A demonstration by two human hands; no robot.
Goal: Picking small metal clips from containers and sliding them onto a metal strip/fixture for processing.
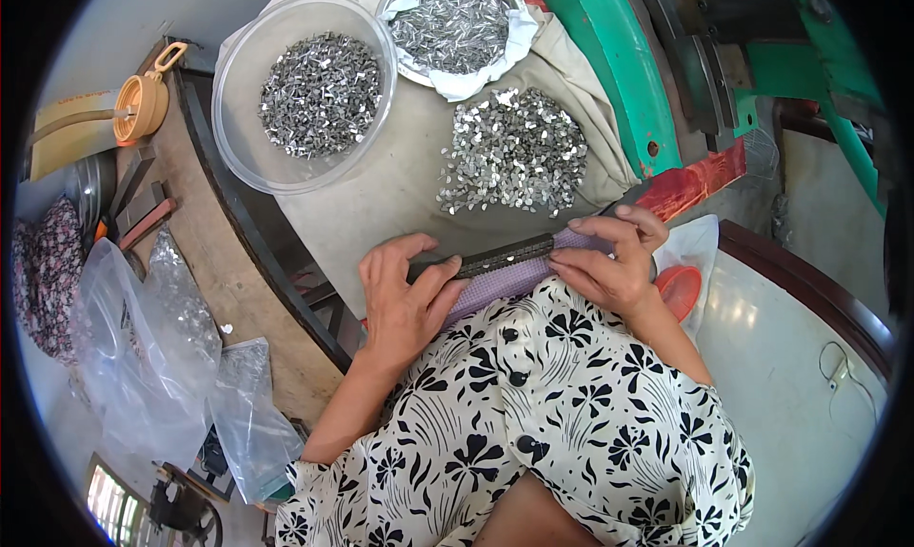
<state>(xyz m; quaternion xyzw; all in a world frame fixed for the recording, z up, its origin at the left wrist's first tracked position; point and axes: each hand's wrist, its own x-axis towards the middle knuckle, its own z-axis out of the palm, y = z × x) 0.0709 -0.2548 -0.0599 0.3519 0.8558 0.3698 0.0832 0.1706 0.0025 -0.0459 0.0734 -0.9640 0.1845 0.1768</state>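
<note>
A long dark ridged bar (505, 255) lies across my lap on a lilac checked cloth (476, 293), with a few tiny shiny metal bits along its top. My left hand (405, 290) is closed around the bar's left end, thumb along the near side. Near the right end, my right hand (617, 264) has its fingers bent over the bar and cloth; its thumb lies on the near side. Just beyond the bar, a loose pile of small flat metal pieces (514, 152) is spread on a beige cloth (409, 171).
A clear plastic bowl (234, 142) of small metal pieces stands at the far left. Beside it is a paper-lined bowl (522, 35) of thin metal slivers. Green machine frame (609, 71) rises at the right. Plastic bags (143, 357) hang by a wooden bench (228, 271); a red lid (679, 290) is near my right wrist.
</note>
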